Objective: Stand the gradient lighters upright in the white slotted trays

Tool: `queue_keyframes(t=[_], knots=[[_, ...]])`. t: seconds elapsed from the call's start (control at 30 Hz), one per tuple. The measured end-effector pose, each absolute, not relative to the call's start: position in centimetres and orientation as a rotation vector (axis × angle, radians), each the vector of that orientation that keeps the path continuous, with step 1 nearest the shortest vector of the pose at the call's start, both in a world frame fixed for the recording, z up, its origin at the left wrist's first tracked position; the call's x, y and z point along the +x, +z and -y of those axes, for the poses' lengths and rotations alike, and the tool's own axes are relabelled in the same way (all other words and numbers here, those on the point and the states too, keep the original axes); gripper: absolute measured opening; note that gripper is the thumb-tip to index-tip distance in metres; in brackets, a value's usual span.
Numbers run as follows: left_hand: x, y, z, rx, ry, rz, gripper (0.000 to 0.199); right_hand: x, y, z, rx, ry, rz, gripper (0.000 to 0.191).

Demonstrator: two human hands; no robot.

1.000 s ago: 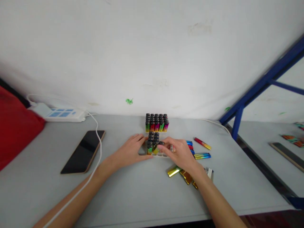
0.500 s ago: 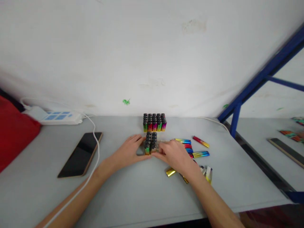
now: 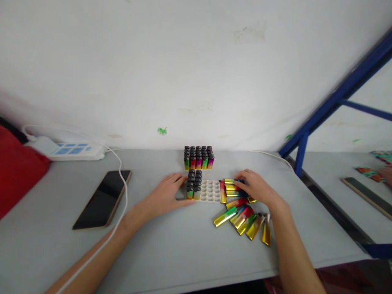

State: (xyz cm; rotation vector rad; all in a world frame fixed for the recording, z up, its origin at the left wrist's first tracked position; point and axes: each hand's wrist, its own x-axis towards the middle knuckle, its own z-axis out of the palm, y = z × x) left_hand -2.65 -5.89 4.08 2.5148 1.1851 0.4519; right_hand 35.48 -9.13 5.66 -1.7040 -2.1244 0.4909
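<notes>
A white tray with round hollows (image 3: 210, 190) lies on the grey table, and two columns of black-topped lighters (image 3: 194, 185) stand upright in its left part. My left hand (image 3: 170, 190) rests at the tray's left side, thumb and fingers apart around the near and far left corners. My right hand (image 3: 252, 185) is over the loose lighters right of the tray, its fingers bent down on them; whether it grips one is hard to see. More loose metallic lighters (image 3: 245, 220) lie fanned out nearer the front. Behind the tray stands a full block of upright lighters (image 3: 199, 158).
A phone (image 3: 103, 199) lies at the left with a white cable (image 3: 124, 183) across it. Behind are a power strip (image 3: 78, 151) and a red item (image 3: 20, 167). A blue metal frame (image 3: 301, 155) stands at the right. Beyond it, part of another person's hand (image 3: 386, 173) shows.
My right hand has moved right, from the standing lighters to the loose ones, uncovering the tray's hollows. The loose lighters show in a different arrangement. My left hand has stayed in place.
</notes>
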Motion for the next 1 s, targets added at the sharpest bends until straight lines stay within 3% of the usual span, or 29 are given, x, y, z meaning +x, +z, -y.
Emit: queue_keyframes(t=[0.13,0.3,0.53,0.77,1.0], knots=[[-2.5,4.3,6.0,2.538,0.444,-1.182,0.061,34.3,5.8,9.1,-1.668,0.445,1.950,0.007],[-2.1,4.5,6.3,2.554,0.453,-1.195,0.057,32.3,6.7,9.0,-1.528,0.393,1.588,0.028],[-1.6,4.1,6.4,2.553,0.489,-1.263,0.064,28.6,6.6,9.2,-1.293,0.889,1.169,0.057],[-2.2,4.0,5.9,2.557,0.486,-1.190,0.064,25.5,6.8,9.8,-1.025,1.271,1.069,0.057],[-2.2,4.2,5.9,2.567,0.499,-1.175,0.069,24.9,6.3,9.9,-1.392,0.885,1.203,0.065]])
